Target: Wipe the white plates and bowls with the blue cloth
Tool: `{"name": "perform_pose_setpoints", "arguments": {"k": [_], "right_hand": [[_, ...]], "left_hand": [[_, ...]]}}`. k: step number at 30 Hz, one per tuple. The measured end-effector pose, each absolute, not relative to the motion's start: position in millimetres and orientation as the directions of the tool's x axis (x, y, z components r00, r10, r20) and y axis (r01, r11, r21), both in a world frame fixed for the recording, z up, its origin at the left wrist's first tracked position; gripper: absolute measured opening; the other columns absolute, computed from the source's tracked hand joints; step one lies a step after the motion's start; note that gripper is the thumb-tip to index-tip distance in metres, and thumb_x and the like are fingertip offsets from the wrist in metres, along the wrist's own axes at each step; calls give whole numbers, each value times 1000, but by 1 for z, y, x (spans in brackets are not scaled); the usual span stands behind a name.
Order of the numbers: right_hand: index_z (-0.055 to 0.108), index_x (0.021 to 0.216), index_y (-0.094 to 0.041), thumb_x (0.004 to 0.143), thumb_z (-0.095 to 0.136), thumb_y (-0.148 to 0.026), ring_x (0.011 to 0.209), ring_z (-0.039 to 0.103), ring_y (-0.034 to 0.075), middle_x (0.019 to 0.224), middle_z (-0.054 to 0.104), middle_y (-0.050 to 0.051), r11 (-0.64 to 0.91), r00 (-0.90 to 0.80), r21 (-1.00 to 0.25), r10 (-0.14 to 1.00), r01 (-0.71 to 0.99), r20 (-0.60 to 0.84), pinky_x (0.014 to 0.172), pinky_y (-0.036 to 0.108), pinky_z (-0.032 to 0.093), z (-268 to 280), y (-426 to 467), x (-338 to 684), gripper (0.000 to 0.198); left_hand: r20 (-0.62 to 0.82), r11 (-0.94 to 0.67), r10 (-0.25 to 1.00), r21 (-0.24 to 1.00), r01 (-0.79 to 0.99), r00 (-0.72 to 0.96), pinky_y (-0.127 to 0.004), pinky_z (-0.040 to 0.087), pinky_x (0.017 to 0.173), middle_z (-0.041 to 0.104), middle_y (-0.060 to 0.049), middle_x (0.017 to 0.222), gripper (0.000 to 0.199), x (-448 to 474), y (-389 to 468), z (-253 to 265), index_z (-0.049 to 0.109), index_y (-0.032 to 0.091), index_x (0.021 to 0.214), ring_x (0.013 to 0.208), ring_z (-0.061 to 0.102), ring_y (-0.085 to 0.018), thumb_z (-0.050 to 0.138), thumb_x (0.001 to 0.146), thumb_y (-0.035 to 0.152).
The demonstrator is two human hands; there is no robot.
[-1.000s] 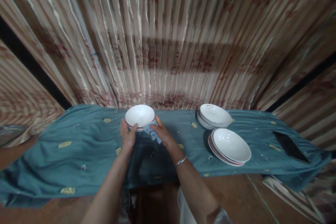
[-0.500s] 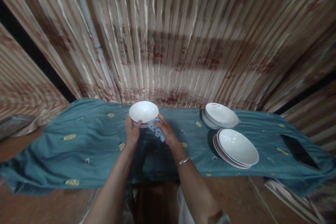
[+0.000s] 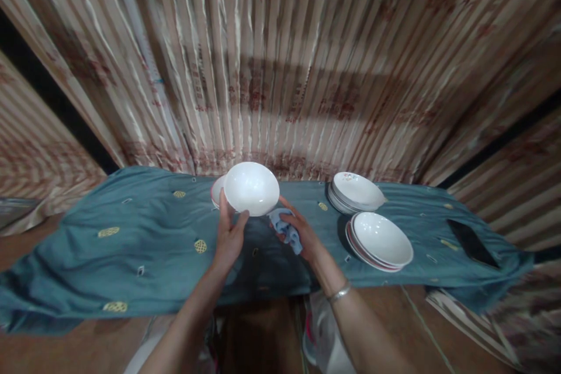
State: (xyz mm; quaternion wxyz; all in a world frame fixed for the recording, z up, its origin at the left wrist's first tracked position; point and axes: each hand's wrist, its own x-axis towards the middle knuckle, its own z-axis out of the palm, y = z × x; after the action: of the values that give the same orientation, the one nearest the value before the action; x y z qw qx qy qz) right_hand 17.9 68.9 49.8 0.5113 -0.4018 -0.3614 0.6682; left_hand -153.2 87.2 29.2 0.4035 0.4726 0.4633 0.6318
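A white bowl (image 3: 252,188) is raised above the cloth-covered table, its inside tilted towards me. My left hand (image 3: 231,232) grips its near left rim, the thumb at the front edge. At the bowl's lower right is my right hand (image 3: 298,229), closed on a crumpled light blue cloth (image 3: 286,229); some fingers reach up to the bowl's side. Partly hidden behind the raised bowl, more bowls with a red-edged rim (image 3: 217,191) rest on the table.
To the right stand a stack of white bowls (image 3: 381,239) and, behind it, a stack of flower-patterned dishes (image 3: 357,191). A dark phone-like slab (image 3: 472,242) lies further right. The teal tablecloth (image 3: 162,257) covers the table, with a striped curtain (image 3: 280,70) behind.
The top bowl has come up off its stack and moved right and nearer, held in my left hand. My right hand has shifted right with the cloth.
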Motion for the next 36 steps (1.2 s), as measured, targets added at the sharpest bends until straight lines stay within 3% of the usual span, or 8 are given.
{"name": "perform_pose_setpoints", "arguments": {"k": [8,13,17,20,24,28,32,36], "right_hand": [[64,120,-20,66,70,-40,47,51,9,69,67,0,-262,-109,-876,965,-406,-238,39,18,32,41,38,64,58],[72,89,-14,63,73,-44,47,49,8,63,65,0,-265,27,-958,963,-106,-269,43,19,36,43,40,99,39],[70,91,-16,73,64,-56,51,53,11,67,65,0,-103,207,-979,976,174,-66,48,22,43,34,49,115,44],[65,113,-19,86,52,-57,85,67,21,96,72,7,40,192,-932,975,361,116,76,34,54,24,53,108,48],[52,135,-16,91,52,-44,124,54,31,133,59,18,241,1,-665,940,707,342,106,50,41,9,53,83,52],[57,130,-13,91,57,-33,128,50,33,137,55,22,338,-233,-420,931,842,280,109,54,40,0,51,70,45],[60,127,-13,91,56,-30,131,47,34,140,52,21,342,-243,-382,928,859,283,109,53,40,5,53,71,41],[62,125,-13,93,54,-32,125,54,30,131,60,19,383,-250,-460,913,801,324,109,48,41,13,56,72,39]], "left_hand": [[30,-44,998,939,-341,-46,-44,54,96,52,-7,146,101,-129,65,13,12,35,156,126,56,-28,71,74,35],[-137,142,990,882,-450,45,-47,60,86,65,-6,127,95,-122,57,4,25,35,153,113,63,-27,70,70,26],[-256,286,958,857,-430,127,-47,61,83,71,-4,108,96,-114,49,-6,27,31,153,99,68,-25,72,68,23],[-311,358,933,844,-399,181,-45,62,79,71,-6,110,94,-108,43,-7,31,31,152,98,68,-25,71,67,20],[-308,366,928,859,-358,209,-42,62,76,69,-8,120,94,-106,40,-5,33,31,151,102,67,-28,73,66,22],[-274,341,931,888,-309,239,-42,58,87,67,-9,126,97,-109,43,-9,32,28,152,112,64,-29,75,66,27],[-163,232,953,935,-268,255,-46,49,101,61,-10,137,93,-113,48,-16,38,24,150,125,57,-32,77,66,34],[-51,102,971,972,-211,232,-46,38,112,57,-10,142,88,-118,54,-23,48,19,143,135,48,-32,81,62,34]]}}
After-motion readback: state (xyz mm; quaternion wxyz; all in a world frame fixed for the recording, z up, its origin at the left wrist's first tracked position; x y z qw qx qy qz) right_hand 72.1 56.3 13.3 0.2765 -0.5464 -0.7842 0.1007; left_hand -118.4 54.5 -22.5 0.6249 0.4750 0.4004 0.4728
